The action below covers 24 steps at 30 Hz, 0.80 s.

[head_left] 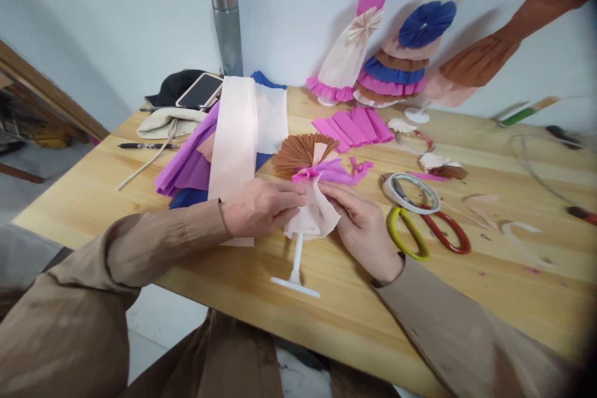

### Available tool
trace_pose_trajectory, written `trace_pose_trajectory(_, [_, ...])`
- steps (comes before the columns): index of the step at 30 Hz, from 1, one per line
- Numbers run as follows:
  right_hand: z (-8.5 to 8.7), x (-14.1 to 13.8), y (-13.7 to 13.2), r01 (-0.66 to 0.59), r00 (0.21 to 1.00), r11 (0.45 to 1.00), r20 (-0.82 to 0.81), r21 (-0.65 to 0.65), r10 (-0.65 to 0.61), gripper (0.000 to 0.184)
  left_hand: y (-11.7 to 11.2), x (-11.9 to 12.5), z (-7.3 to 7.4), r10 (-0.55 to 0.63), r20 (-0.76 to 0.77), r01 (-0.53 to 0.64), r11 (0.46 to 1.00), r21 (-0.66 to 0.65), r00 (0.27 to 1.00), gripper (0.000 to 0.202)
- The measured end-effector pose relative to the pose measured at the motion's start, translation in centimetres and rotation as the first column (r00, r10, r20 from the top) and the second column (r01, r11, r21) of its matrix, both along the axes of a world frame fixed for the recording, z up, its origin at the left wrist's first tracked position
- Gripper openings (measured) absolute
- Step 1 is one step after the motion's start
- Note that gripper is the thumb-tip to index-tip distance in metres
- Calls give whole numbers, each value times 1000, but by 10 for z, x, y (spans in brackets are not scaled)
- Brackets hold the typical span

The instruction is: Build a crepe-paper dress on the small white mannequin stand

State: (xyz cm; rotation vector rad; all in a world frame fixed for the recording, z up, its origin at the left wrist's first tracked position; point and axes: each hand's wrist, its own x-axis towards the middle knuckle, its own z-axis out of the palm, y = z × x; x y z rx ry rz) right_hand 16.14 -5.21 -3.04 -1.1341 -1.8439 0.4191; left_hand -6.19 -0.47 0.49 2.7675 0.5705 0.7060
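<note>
A small white dress form lies tilted on the table, its stand (296, 264) toward me. Pale pink crepe paper (321, 217) wraps its lower part, with a bright pink gathered strip (305, 175) at the waist. Beyond that are a brown pleated paper fan (298, 155) and a purple paper piece (336, 171). My left hand (265, 205) is closed on the pale crepe paper's left side, fingertips near the waist. On the right side, my right hand (361, 224) pinches the same paper's upper edge between thumb and fingers. Some fingertips are hidden.
Right of my hands lie a tape roll (433, 199) and scissors (450, 233). Crepe paper sheets (233, 161) are stacked at left, beside a pen (147, 146) and phone (200, 91). A thermos (226, 31) and dressed forms (352, 50) stand along the wall.
</note>
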Motion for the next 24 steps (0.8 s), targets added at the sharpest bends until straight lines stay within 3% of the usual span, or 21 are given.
trace_pose_trajectory(4, [-1, 0, 0, -6, 1000, 1000, 17, 4, 6, 35, -13, 3, 8, 62, -155, -55, 997, 48, 986, 32])
trace_pose_trajectory(8, [-1, -1, -1, 4, 1000, 1000, 10, 7, -4, 36, -24, 8, 12, 120, -272, -106, 992, 68, 955, 21])
trace_pose_trajectory(11, [-2, -1, -3, 34, 999, 999, -3, 17, -34, 36, -25, 10, 7, 139, -234, -128, 990, 63, 962, 15])
trace_pose_trajectory(17, [-4, -3, -4, 48, 999, 999, 12, 22, -49, 37, -14, 8, -3, 184, -40, -187, 979, -79, 982, 32])
trace_pose_trajectory(20, [-3, -3, -4, 37, 999, 999, 34, 23, -38, 39, -6, 7, -10, 158, 54, -155, 986, -55, 986, 25])
trace_pose_trajectory(24, [-4, -2, -4, 58, 996, 998, 72, -22, -57, 41, -3, 8, -18, 132, 59, -130, 991, -34, 990, 23])
